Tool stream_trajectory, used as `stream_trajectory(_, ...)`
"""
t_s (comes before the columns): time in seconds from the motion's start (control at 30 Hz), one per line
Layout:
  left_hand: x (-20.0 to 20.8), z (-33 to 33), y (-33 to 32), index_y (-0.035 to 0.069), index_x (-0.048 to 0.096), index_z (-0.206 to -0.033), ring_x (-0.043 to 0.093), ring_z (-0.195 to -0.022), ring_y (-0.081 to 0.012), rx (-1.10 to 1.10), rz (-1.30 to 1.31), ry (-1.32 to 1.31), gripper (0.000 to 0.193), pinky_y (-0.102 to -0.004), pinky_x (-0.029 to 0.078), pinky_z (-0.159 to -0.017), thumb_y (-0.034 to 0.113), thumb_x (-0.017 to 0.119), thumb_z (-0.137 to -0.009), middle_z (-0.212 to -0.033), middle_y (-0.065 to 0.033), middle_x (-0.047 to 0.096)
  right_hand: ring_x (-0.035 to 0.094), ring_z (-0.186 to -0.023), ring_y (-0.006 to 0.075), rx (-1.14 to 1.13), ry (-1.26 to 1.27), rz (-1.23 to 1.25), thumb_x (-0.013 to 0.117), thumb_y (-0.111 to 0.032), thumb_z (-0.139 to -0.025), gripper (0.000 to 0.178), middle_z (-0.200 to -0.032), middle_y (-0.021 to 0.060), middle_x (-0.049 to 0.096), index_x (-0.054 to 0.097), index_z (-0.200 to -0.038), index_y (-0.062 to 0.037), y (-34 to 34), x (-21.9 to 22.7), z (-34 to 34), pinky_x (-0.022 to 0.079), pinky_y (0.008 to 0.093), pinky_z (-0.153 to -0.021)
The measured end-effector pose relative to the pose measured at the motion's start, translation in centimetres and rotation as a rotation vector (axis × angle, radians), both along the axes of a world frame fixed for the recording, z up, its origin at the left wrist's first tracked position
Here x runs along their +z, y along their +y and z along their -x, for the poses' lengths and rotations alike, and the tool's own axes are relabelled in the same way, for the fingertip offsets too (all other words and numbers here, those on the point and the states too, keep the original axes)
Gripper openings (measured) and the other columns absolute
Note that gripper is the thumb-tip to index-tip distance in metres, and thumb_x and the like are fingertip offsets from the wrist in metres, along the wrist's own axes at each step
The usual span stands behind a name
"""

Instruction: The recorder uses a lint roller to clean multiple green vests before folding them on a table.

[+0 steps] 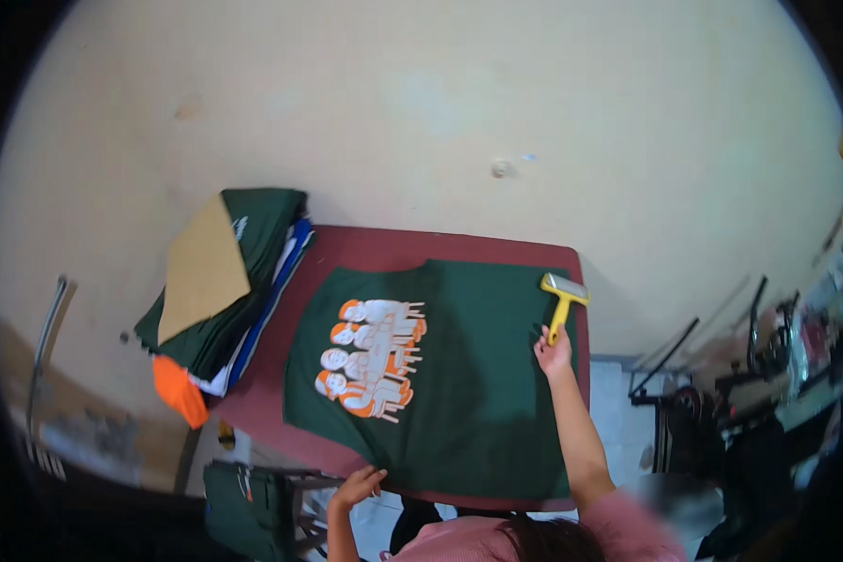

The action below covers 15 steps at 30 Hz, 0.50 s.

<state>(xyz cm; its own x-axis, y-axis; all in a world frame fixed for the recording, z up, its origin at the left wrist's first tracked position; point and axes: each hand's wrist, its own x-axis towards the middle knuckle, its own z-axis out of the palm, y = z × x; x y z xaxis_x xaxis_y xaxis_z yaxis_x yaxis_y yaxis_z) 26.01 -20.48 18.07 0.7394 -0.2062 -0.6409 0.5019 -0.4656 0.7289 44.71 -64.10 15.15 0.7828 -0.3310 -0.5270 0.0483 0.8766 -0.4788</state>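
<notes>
A dark green shirt (496, 403) lies spread over the table, its orange-and-white print of seated figures (375, 361) on the left half. At the table's near edge, my left hand (358, 485) has its fingers closed on the shirt's border, where the cloth creases a little. My right hand (554, 354) grips the handle of a yellow T-shaped lint remover (560, 304). Its pale grey head rests at or just above the shirt's far right corner; I cannot tell whether it touches the cloth.
The maroon tabletop (375, 245) borders a plain wall. On its left stands a stack of folded garments (267, 211), topped by a brown cardboard sheet (201, 272), with orange cloth (180, 389) hanging below. More dark green cloth (248, 510) sits lower left. Black-framed equipment (693, 412) stands right.
</notes>
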Motion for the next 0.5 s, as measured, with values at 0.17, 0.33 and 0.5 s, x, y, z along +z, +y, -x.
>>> stream_trajectory(0.17, -1.7, 2.9, -0.2, 0.009, 0.047, -0.083, 0.051, -0.058, -0.011, 0.313, 0.26, -0.028, 0.029, -0.0235, 0.04, -0.053, 0.037, 0.049, -0.084, -0.061, -0.0043, 0.053, 0.051, -0.054, 0.0148, 0.342, -0.098, -0.21, 0.044, -0.036, -0.085, 0.02, -0.072, 0.0009, 0.058, 0.049, -0.087, -0.0171, 5.0, -0.4, 11.0, 0.044, 0.0323, -0.056)
stream_trajectory(0.33, -1.5, 0.9, 0.3, 0.006, 0.055, -0.076, 0.054, -0.053, -0.0135, 0.331, 0.103, 0.028, 0.033, -0.0262, 0.042, -0.049, 0.039, 0.051, -0.081, -0.057, -0.0048, 0.056, 0.033, -0.039, 0.0128, 0.477, 0.134, 0.19, 0.048, -0.038, -0.08, 0.023, -0.05, -0.0005, 0.036, 0.043, -0.078, -0.0156, 4.1, 1.8, 22.0, 0.031, 0.0269, -0.042)
stream_trajectory(0.5, 0.7, -2.6, 2.2, 0.003, 0.06, -0.083, 0.056, -0.057, -0.0146, 0.151, -0.071, 0.135, 0.036, -0.028, 0.045, -0.054, 0.038, 0.052, -0.08, -0.068, -0.0086, 0.063, 0.03, -0.031, 0.0084, 0.839, 0.165, 0.571, 0.046, -0.034, -0.08, 0.029, -0.043, -0.0013, 0.035, 0.047, -0.07, -0.0068, -7.8, 3.0, 24.2, 0.022, 0.0222, -0.031)
